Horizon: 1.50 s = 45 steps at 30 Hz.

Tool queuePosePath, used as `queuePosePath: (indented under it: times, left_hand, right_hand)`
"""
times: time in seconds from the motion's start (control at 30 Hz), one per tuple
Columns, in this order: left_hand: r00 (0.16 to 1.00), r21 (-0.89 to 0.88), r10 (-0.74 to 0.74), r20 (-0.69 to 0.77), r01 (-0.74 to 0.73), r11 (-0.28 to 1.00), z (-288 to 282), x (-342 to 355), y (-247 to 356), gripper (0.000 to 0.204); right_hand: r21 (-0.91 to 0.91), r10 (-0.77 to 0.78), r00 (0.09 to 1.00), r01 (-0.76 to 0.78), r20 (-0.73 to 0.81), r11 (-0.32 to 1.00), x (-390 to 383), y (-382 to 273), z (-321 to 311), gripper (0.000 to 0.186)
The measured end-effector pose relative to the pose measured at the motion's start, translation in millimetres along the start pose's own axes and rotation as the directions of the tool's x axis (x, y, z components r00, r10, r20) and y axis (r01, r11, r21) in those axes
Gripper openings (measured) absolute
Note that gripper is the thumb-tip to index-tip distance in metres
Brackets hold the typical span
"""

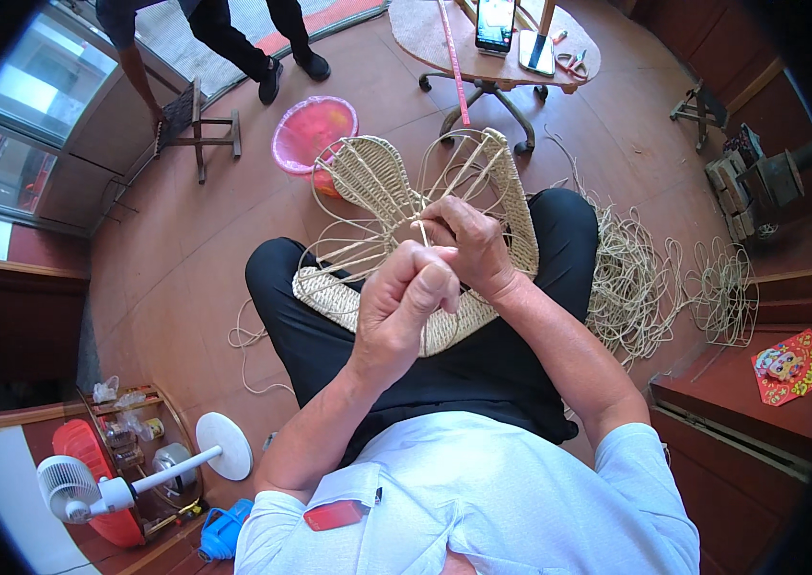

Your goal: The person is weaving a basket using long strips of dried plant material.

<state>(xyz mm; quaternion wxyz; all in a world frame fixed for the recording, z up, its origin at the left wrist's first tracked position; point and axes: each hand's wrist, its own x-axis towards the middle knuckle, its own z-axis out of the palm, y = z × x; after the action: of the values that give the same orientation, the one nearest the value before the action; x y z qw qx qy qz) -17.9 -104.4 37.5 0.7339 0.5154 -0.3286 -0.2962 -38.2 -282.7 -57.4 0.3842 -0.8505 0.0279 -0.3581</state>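
Note:
A pale woven cord piece (348, 299) rests on my lap, with a broad woven band, an upright oval panel and loose loops of cord over its open middle. My left hand (401, 302) is closed on a pale cord just in front of the piece's middle. My right hand (468, 244) is a little above and right of it, fingers curled round the cords near the centre where the loops gather; part of it is hidden behind my left hand.
Loose cord (631, 287) lies heaped at my right. A pink basin (315, 125), a round table (420, 34) with phones and scissors, and another person's legs (233, 38) beside a stool (214, 134) are ahead. A white fan (70, 489) stands at lower left.

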Motion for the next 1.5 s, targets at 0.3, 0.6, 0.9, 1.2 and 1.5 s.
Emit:
queuePosePath:
  times: [0.3, 0.6, 0.9, 1.2, 1.5]
  left_hand:
    - [1.000, -0.115, 0.031, -0.002, -0.031, 0.993, -18.8, -14.2, -5.6, 0.031]
    - [0.986, 0.575, -0.152, -0.071, 0.165, 0.801, -39.2, -33.9, -21.8, 0.023]
    - [0.979, 0.897, 0.170, -0.116, 0.030, 0.441, -58.1, 21.2, -5.3, 0.035]
    - [0.998, 0.947, 0.048, -0.049, 0.031, 0.319, -66.5, 65.6, -31.8, 0.091]
    - [0.972, 0.862, -0.232, -0.036, 0.148, 0.486, -70.0, 92.3, -17.8, 0.093]
  right_hand:
    - [0.041, 0.091, 0.994, -0.093, 0.060, 0.995, 2.7, -7.4, -4.2, 0.016]
    - [0.046, 0.078, 0.996, -0.080, 0.052, 0.996, 8.7, -7.9, -0.7, 0.015]
    - [-0.034, 0.101, 0.995, -0.100, 0.017, 0.994, 6.3, -5.8, 8.2, 0.019]
    - [-0.110, 0.129, 0.992, -0.126, 0.015, 0.986, 3.4, -6.3, 16.2, 0.023]
    - [-0.039, 0.116, 0.993, -0.117, -0.019, 0.992, 5.8, -3.7, 15.6, 0.032]
